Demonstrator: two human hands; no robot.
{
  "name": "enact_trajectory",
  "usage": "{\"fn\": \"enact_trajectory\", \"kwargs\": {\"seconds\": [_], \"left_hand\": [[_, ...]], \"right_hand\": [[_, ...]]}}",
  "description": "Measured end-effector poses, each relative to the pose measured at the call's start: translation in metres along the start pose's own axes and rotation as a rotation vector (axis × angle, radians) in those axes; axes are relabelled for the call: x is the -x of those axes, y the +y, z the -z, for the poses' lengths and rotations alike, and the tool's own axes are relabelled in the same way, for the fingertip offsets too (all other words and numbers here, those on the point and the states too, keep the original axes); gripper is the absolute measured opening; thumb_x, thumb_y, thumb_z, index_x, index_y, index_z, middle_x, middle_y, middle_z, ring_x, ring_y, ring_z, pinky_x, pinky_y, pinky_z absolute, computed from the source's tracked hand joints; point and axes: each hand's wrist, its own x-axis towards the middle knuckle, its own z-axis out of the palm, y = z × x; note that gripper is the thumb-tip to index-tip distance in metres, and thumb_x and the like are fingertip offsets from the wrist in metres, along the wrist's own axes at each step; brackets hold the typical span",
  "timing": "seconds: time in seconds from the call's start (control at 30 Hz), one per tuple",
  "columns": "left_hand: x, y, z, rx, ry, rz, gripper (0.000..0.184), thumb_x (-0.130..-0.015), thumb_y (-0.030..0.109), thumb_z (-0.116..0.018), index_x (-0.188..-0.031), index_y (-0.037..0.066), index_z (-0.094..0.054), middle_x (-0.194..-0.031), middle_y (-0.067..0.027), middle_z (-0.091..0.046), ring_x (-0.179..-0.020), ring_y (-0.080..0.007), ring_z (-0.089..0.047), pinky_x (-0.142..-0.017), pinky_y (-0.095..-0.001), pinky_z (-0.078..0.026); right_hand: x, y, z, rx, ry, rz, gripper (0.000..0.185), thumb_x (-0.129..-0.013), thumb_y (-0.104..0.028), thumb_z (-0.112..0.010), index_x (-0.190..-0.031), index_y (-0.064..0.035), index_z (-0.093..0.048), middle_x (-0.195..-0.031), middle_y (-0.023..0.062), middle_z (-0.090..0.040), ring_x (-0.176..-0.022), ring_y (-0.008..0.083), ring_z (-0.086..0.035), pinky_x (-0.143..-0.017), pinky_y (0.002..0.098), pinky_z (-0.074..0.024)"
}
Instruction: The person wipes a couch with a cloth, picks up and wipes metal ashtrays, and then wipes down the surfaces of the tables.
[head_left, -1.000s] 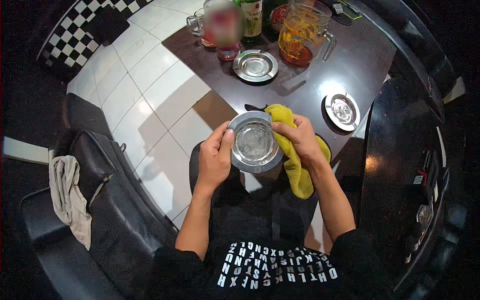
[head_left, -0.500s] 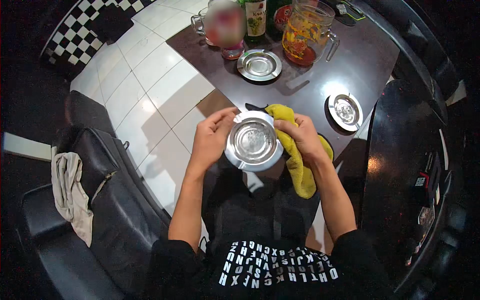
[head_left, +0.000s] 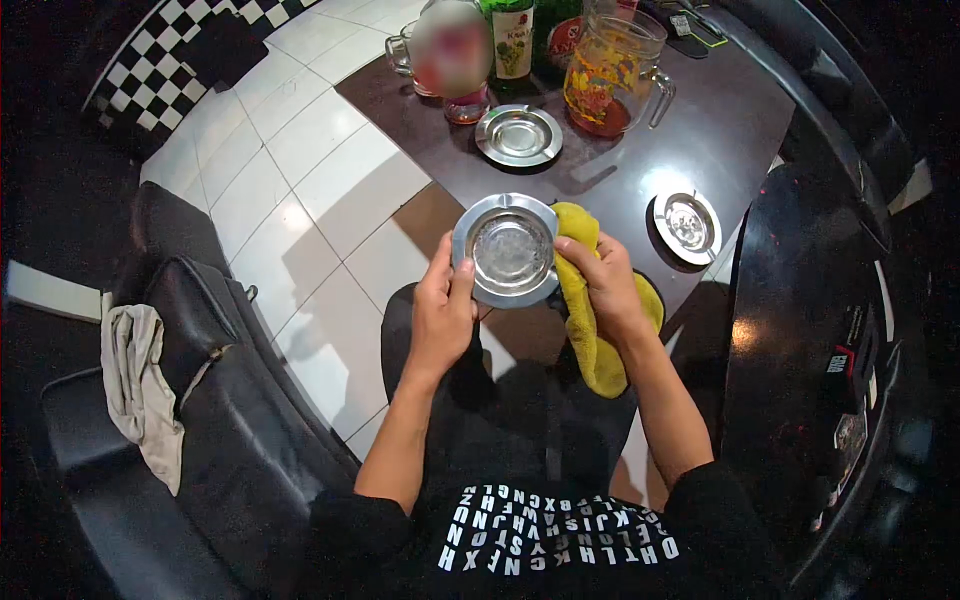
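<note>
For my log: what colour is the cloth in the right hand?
The cloth is greenish yellow; the head view shows it best.

Both forearms (head_left: 407,430) reach forward, fingers (head_left: 440,263) curled inward.

A round, silver-colored metal ashtray (head_left: 508,252) is held up near the center of the frame, its hollow side turned toward the camera. A wide, flat rim with a notch at the top encircles a shallow bowl, whose shiny base shows a cloudy, mottled patch; whether that is residue or reflected light cannot be told. A plush yellow cloth (head_left: 592,350), gripped in a bunch just right of center, meets the ashtray's right edge, its loose folds hanging to a rounded end in the lower half of the frame.
</note>
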Motion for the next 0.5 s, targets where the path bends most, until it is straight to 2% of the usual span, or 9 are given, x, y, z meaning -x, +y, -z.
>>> {"fn": "enact_trajectory", "kwargs": {"seconds": [0.07,0.13,0.17,0.23,0.27,0.33,0.37,0.43,0.5], "left_hand": [[-0.003,0.003,0.008,-0.045,-0.051,-0.050,0.047,-0.098,0.019,-0.047,-0.140,0.001,-0.036,-0.075,0.0027,-0.053,-0.049,-0.0016,-0.038,-0.042,-0.0199,-0.030],[-0.002,0.012,0.014,-0.088,-0.108,-0.047,0.046,-0.098,0.018,-0.047,-0.139,0.000,-0.037,-0.082,0.0006,-0.055,-0.061,-0.0034,-0.042,-0.053,-0.0211,-0.033],[0.001,0.019,0.017,-0.110,-0.139,-0.020,0.044,-0.098,0.018,-0.046,-0.137,0.000,-0.039,-0.088,-0.0020,-0.058,-0.072,-0.0055,-0.047,-0.064,-0.0221,-0.038],[0.002,0.023,0.024,-0.156,-0.200,0.015,0.042,-0.098,0.018,-0.045,-0.136,-0.001,-0.040,-0.096,-0.0047,-0.060,-0.085,-0.0078,-0.052,-0.076,-0.0231,-0.043],[0.000,0.017,0.027,-0.179,-0.233,0.024,0.042,-0.098,0.018,-0.046,-0.136,-0.001,-0.040,-0.098,-0.0048,-0.060,-0.086,-0.0080,-0.052,-0.077,-0.0231,-0.043],[-0.003,0.004,0.033,-0.189,-0.310,-0.017,0.044,-0.098,0.017,-0.046,-0.137,-0.001,-0.039,-0.095,-0.0024,-0.059,-0.078,-0.0054,-0.048,-0.069,-0.0211,-0.039],[-0.006,-0.003,0.035,-0.175,-0.351,-0.068,0.046,-0.098,0.018,-0.047,-0.139,-0.001,-0.037,-0.090,0.0002,-0.058,-0.068,-0.0026,-0.043,-0.060,-0.0192,-0.035],[-0.007,-0.005,0.035,-0.154,-0.416,-0.128,0.047,-0.098,0.018,-0.048,-0.140,0.000,-0.036,-0.085,0.0029,-0.056,-0.057,0.0002,-0.038,-0.050,-0.0172,-0.031],[-0.006,0.004,0.033,-0.144,-0.453,-0.104,0.047,-0.098,0.018,-0.048,-0.140,0.001,-0.037,-0.084,0.0034,-0.056,-0.056,0.0000,-0.037,-0.050,-0.0172,-0.031]], "right_hand": [[0.001,0.002,-0.002,-0.002,-0.001,0.012,0.020,-0.088,-0.019,-0.064,-0.098,-0.0010,-0.063,-0.080,0.0000,-0.063,-0.064,0.0064,-0.056,-0.056,0.0227,-0.0447],[-0.001,0.003,-0.002,-0.011,-0.007,0.010,0.020,-0.088,-0.018,-0.064,-0.098,-0.0010,-0.063,-0.080,0.0001,-0.063,-0.064,0.0064,-0.056,-0.057,0.0226,-0.0448],[-0.001,0.003,-0.002,-0.017,-0.013,0.007,0.020,-0.088,-0.018,-0.064,-0.098,-0.0010,-0.063,-0.080,0.0001,-0.063,-0.065,0.0064,-0.056,-0.057,0.0226,-0.0448],[-0.001,0.002,-0.002,-0.025,-0.034,-0.012,0.019,-0.088,-0.017,-0.063,-0.098,-0.0011,-0.063,-0.081,0.0003,-0.064,-0.067,0.0064,-0.057,-0.059,0.0225,-0.0450],[-0.001,0.002,-0.001,-0.031,-0.041,-0.021,0.019,-0.088,-0.017,-0.063,-0.098,-0.0012,-0.064,-0.082,0.0004,-0.064,-0.068,0.0064,-0.057,-0.060,0.0225,-0.0451],[-0.001,0.000,-0.001,-0.030,-0.070,-0.036,0.019,-0.088,-0.017,-0.063,-0.098,-0.0011,-0.064,-0.083,0.0006,-0.064,-0.070,0.0066,-0.057,-0.062,0.0227,-0.0456],[0.001,0.000,-0.001,-0.029,-0.081,-0.049,0.019,-0.088,-0.017,-0.063,-0.099,-0.0011,-0.064,-0.084,0.0007,-0.064,-0.071,0.0067,-0.058,-0.063,0.0228,-0.0458],[0.002,-0.001,0.000,0.072,-0.128,-0.044,0.020,-0.088,-0.017,-0.063,-0.099,-0.0008,-0.064,-0.085,0.0007,-0.064,-0.072,0.0069,-0.058,-0.064,0.0232,-0.0462],[0.001,-0.005,0.001,0.111,-0.177,-0.055,0.021,-0.087,-0.017,-0.063,-0.100,-0.0006,-0.063,-0.085,0.0006,-0.064,-0.073,0.0070,-0.058,-0.065,0.0234,-0.0464]]}}
